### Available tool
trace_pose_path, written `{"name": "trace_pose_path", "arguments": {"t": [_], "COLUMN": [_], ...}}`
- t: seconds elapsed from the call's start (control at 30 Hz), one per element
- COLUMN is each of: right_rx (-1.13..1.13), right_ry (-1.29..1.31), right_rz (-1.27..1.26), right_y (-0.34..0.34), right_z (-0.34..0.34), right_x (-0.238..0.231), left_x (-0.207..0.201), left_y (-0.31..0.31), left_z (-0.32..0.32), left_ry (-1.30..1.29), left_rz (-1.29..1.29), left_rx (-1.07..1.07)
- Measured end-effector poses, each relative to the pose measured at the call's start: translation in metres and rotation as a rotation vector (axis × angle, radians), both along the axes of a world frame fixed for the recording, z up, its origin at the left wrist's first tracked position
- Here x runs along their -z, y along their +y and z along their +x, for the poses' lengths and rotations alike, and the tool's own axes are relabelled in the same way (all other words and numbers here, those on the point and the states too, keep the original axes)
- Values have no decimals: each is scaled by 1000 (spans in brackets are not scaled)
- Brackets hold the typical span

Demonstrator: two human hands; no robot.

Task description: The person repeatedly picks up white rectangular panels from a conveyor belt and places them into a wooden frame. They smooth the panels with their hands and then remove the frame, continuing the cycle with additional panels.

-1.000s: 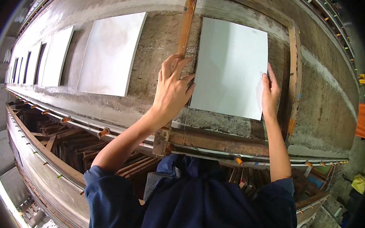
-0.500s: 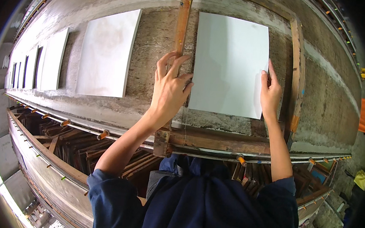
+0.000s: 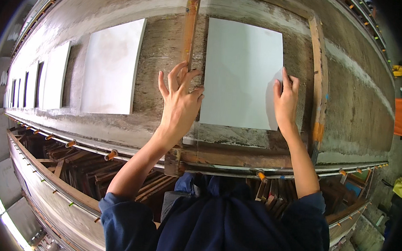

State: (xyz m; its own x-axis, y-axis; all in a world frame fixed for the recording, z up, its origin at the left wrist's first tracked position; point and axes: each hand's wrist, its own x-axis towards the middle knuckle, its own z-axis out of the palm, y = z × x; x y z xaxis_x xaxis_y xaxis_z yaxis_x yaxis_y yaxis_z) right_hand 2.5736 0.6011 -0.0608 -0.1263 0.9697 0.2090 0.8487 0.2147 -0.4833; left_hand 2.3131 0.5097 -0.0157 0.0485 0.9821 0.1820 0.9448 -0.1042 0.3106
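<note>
A white rectangular sheet (image 3: 238,77) lies flat inside a worn wooden frame (image 3: 319,77) on a long, stained table. My left hand (image 3: 179,101) is open, its fingers spread and bent over the frame's left bar (image 3: 191,30). Its thumb side comes close to the sheet's left edge; whether it touches cannot be made out. At the sheet's right edge is my right hand (image 3: 286,103), with thumb and forefinger apart and stretched along that edge. Nothing appears gripped in either hand. Shadow falls across part of the sheet.
More white sheets (image 3: 112,67) lie in a row along the table (image 3: 358,116) to the left. A metal rail with orange-tipped pegs (image 3: 111,155) runs along the near edge. Below it, a rack (image 3: 83,164) holds many wooden frames.
The view has shifted slightly, so the table and sheets sit further left in the picture. My left fingers have spread wider near the frame bar. My right hand stays at the sheet's right edge.
</note>
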Motion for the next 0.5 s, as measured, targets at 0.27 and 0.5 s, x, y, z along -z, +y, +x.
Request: {"name": "trace_pose_path", "arguments": {"t": [0.27,0.5], "right_rx": [-67,-83], "right_ry": [-323,-435], "right_rz": [210,230], "right_y": [-4,-4], "right_z": [-2,-11], "right_x": [3,0], "left_x": [5,-5], "left_y": [2,-10], "left_z": [3,44], "left_ry": [134,248], "left_rz": [52,-211], "left_rx": [158,98]}}
